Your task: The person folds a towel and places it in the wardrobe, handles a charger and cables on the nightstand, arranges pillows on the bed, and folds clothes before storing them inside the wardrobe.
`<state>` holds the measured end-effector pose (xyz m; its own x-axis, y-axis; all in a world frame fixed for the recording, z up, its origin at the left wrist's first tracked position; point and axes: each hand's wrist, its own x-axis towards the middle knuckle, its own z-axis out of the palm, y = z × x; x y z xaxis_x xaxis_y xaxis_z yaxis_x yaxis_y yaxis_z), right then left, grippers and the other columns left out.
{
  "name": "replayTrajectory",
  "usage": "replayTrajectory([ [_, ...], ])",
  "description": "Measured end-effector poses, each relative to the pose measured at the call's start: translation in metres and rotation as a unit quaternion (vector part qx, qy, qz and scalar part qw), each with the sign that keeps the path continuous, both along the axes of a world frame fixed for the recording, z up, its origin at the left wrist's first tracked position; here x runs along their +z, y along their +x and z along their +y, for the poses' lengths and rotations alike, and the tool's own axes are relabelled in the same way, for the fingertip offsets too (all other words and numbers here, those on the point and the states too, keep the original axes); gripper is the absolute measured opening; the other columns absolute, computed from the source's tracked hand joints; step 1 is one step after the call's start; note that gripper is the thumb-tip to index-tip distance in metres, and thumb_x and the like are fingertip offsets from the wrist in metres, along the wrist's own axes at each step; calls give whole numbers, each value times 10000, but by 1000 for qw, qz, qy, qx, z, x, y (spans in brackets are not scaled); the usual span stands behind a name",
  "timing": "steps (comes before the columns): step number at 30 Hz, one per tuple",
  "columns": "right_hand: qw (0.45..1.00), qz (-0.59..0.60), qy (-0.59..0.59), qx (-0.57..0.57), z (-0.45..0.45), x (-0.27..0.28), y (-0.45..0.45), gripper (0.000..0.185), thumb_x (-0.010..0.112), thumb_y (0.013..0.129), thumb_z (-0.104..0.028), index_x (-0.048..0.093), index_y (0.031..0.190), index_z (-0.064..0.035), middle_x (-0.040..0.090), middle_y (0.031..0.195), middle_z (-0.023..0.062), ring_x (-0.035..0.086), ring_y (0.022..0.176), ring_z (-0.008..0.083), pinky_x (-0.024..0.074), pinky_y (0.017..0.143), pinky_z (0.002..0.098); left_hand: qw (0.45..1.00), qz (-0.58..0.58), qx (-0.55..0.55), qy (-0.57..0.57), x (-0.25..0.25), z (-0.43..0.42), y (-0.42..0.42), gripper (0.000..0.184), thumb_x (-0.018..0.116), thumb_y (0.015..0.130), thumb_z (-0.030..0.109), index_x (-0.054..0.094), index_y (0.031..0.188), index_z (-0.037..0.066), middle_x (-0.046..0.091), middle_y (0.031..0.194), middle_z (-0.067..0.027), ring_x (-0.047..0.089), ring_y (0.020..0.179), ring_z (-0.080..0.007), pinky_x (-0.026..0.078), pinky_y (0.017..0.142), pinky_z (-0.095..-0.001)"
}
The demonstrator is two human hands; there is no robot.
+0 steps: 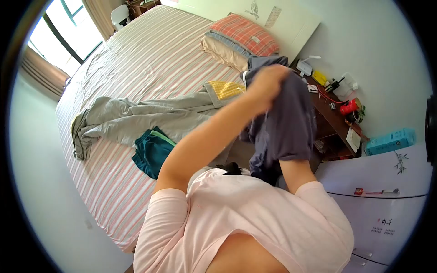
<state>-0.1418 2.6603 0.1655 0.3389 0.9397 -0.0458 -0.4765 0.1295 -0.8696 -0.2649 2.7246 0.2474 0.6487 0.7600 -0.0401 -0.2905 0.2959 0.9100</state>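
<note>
A dark grey-purple garment (293,118) hangs in front of me, draped over my right forearm. My left hand (272,82) reaches across to its upper part, with the fingers closed on the cloth and blurred by motion. The cloth covers my right hand completely, so its fingers are hidden. Left of the garment, a grey-green blanket (150,113) lies rumpled across the striped bed (104,182). Dark teal shorts (152,152) rest at the blanket's lower edge, and a yellow checked cloth (225,90) shows near its right end.
Stacked pillows (246,34) lie by the headboard (298,29). On the right, a dark desk (334,120) holds a red can (349,107) and small items. A pale cabinet (378,177) with a blue package (390,142) on top stands close at the lower right.
</note>
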Motion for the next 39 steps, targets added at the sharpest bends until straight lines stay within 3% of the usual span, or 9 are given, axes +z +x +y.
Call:
replayTrajectory([
  [9,961,-40,-232,146,44,-60,-7,192,512,798,-139,642,915,-61,630,847,94,591,767,214,459,701,321,925,-156,296,-179,-86,180,-109,192,416,874,138,557,839,12,600,774,-93,588,666,-227,506,654,-401],
  [13,917,-215,-304,145,51,-66,5,196,504,802,-143,641,915,-59,637,816,97,602,730,220,466,676,321,910,147,387,29,-117,181,-176,205,496,848,220,534,855,19,590,808,-107,580,784,-221,460,721,-377],
  [18,752,-658,2,39,103,-45,5,196,573,756,-165,635,890,-37,635,844,148,606,795,216,463,710,319,771,364,321,412,-141,56,-102,813,744,638,346,368,1225,-72,413,1203,-302,431,1090,-421,367,908,-417],
  [21,700,-706,94,52,111,-6,-37,248,599,727,-220,624,873,-21,610,870,194,603,811,278,460,695,337,715,337,340,509,-135,15,-70,673,728,656,285,439,1182,-20,542,1041,-236,516,965,-379,423,794,-381],
  [23,633,-768,101,-7,102,21,-52,219,555,746,-241,634,793,-41,619,768,165,592,759,324,460,665,373,823,380,243,345,-138,40,-73,471,628,719,205,506,1145,43,577,1023,-200,564,933,-317,424,813,-369],
  [28,723,-685,-53,74,100,46,-16,266,610,733,-250,656,855,-19,634,782,175,613,734,269,467,686,335,887,293,104,341,-108,87,-144,189,489,815,117,582,939,10,584,748,-133,554,720,-238,413,680,-335],
  [32,916,-334,-80,208,98,63,-20,216,592,815,-186,631,901,8,637,820,53,585,724,92,459,690,221,927,236,109,271,-107,126,-150,201,463,862,159,572,919,-1,539,691,-99,480,660,-183,392,648,-326],
  [37,985,-11,-43,164,117,68,-40,195,574,841,-223,594,876,-32,613,800,18,578,693,98,471,651,249,642,288,493,511,-82,99,-121,182,533,835,182,608,922,41,604,794,-124,588,713,-248,453,674,-301],
  [39,985,-13,-32,168,115,82,-51,170,565,846,-206,584,863,-38,603,791,10,575,691,91,471,648,246,771,256,410,415,-68,60,-109,177,545,831,183,618,884,30,606,785,-125,589,695,-239,450,654,-315],
])
